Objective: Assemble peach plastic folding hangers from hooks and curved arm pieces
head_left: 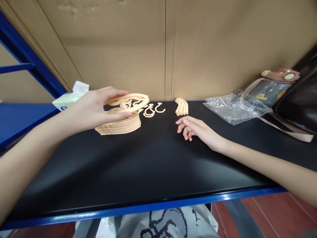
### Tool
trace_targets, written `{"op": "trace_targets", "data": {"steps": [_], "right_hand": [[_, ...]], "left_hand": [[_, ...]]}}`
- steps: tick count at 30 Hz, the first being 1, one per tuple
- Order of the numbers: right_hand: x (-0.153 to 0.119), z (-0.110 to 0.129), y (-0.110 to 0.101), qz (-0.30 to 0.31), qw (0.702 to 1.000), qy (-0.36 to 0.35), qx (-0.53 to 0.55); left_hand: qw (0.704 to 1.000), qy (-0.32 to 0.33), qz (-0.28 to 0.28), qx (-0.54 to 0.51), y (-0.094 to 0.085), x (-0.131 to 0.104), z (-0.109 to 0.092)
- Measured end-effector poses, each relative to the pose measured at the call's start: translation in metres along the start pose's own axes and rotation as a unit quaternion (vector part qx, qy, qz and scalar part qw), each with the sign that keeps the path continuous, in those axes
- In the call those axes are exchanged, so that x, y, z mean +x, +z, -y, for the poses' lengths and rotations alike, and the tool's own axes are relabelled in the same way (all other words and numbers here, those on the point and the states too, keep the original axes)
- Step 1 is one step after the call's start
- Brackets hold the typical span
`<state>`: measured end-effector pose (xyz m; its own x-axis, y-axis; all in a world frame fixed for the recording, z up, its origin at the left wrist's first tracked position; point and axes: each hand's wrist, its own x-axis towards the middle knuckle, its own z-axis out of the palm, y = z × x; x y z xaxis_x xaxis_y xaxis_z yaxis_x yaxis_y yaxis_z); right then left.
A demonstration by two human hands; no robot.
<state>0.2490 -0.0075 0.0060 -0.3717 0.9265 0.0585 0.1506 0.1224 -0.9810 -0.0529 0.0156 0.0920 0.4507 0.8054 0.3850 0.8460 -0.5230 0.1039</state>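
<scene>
My left hand [99, 105] is closed on a cream plastic curved frame [142, 99], which looks like a clothes hanger body, gripped between thumb and fingers. Directly below it lies a neat stack of matching cream frames [121, 126]. Several loose cream hanger hooks [149, 110] are spread just behind and right of the stack. My right hand [194, 129] hovers over the black tabletop, its fingers loosely bent and apart, with nothing visible in them. Just beyond its fingertips sits a bundle of short curved cream arms [182, 106], apart from the hand.
A tissue pack [70, 97] stands behind my left wrist. Crumpled clear plastic bags [236, 107] and a strapped water bottle [271, 87] lie at the right, by a dark bag [300, 96]. Cardboard [119, 49] walls the back. A blue edge [148, 207] borders the black table [138, 168].
</scene>
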Motion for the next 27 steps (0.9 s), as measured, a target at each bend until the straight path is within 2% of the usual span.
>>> {"op": "trace_targets", "data": {"steps": [5, 8, 12, 16, 22, 27], "right_hand": [[0.002, -0.001, 0.001, 0.007, 1.000, 0.004, -0.016], [0.003, -0.001, 0.001, 0.008, 1.000, 0.005, -0.024], [0.004, -0.003, 0.000, 0.013, 0.999, 0.007, -0.033], [0.004, -0.003, -0.001, 0.022, 0.999, 0.004, -0.045], [0.003, -0.003, -0.001, 0.033, 0.998, 0.002, -0.058], [0.002, -0.005, -0.002, 0.040, 0.997, -0.005, -0.065]], "left_hand": [[0.998, -0.064, 0.020, -0.001, 0.002, -0.011, 0.044], [0.996, -0.077, 0.043, -0.029, -0.003, -0.013, 0.057], [0.996, -0.053, 0.065, -0.041, -0.006, -0.013, 0.058], [0.996, -0.032, 0.072, -0.044, 0.000, -0.014, 0.054], [0.993, -0.058, 0.093, -0.043, 0.007, -0.014, 0.053], [0.993, -0.026, 0.103, -0.048, 0.010, -0.012, 0.052]]}}
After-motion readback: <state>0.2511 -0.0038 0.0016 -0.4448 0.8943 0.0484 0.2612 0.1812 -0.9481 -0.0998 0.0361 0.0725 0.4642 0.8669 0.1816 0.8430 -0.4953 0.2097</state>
